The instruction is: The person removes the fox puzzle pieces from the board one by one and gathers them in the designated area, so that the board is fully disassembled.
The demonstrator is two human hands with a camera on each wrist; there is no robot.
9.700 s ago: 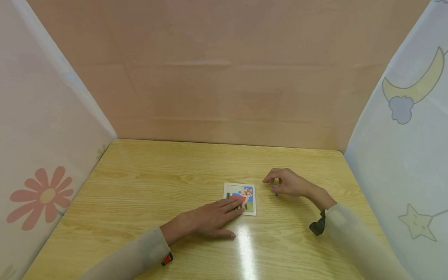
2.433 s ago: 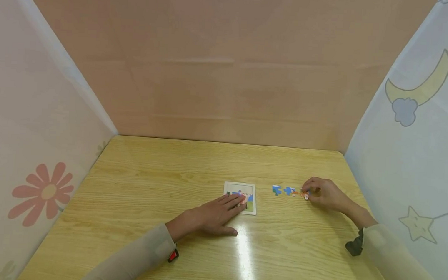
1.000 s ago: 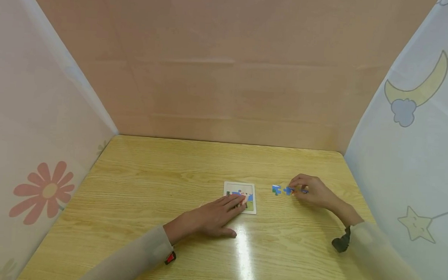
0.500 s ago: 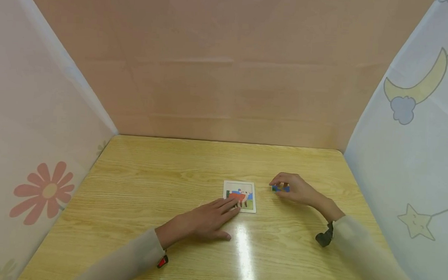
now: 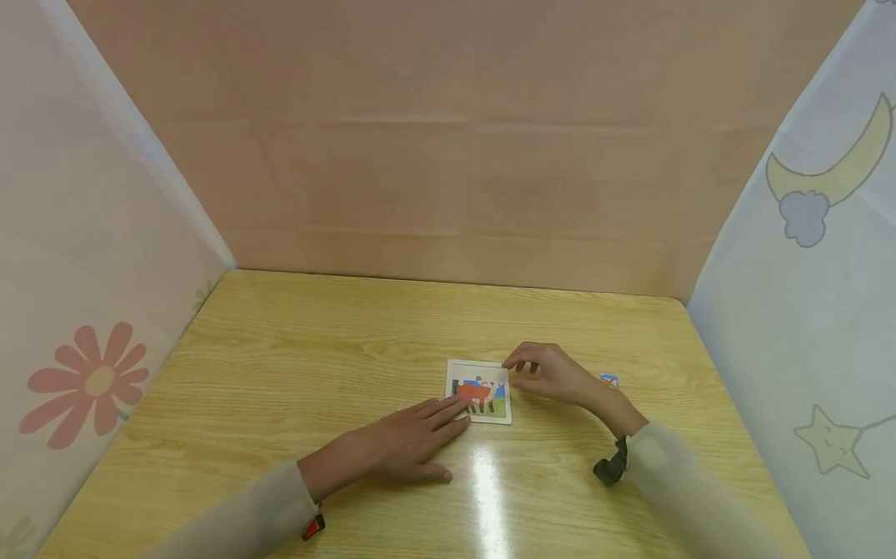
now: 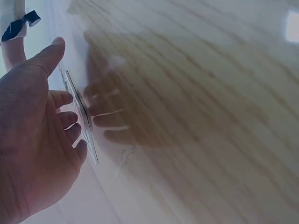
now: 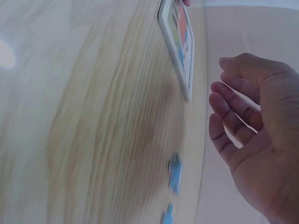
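A square puzzle board [image 5: 493,368] with a pale border lies on the table, its picture showing a red body, dark legs and green ground. The picture's upper part is bare and cream-coloured. My left hand [image 5: 411,436] rests its straight fingertips on the board's lower left; the left wrist view shows the board's thin edge [image 6: 84,112] by them. Beside the board's upper right corner hovers my right hand [image 5: 552,376], fingers loosely bent, nothing between them in the right wrist view. Blue jigsaw pieces [image 7: 175,173] lie behind it on the table; the forearm hides some in the head view.
One blue and orange jigsaw piece [image 5: 609,379] shows past the right wrist. The wooden table [image 5: 341,325] is enclosed by a brown back sheet [image 5: 452,180] and printed side sheets [image 5: 806,328]. Light glares off the tabletop in front of the board.
Pieces with the fox's head and sky have left the board and lie to its right. My right hand has moved left from them to the board; my left hand has drawn back slightly.
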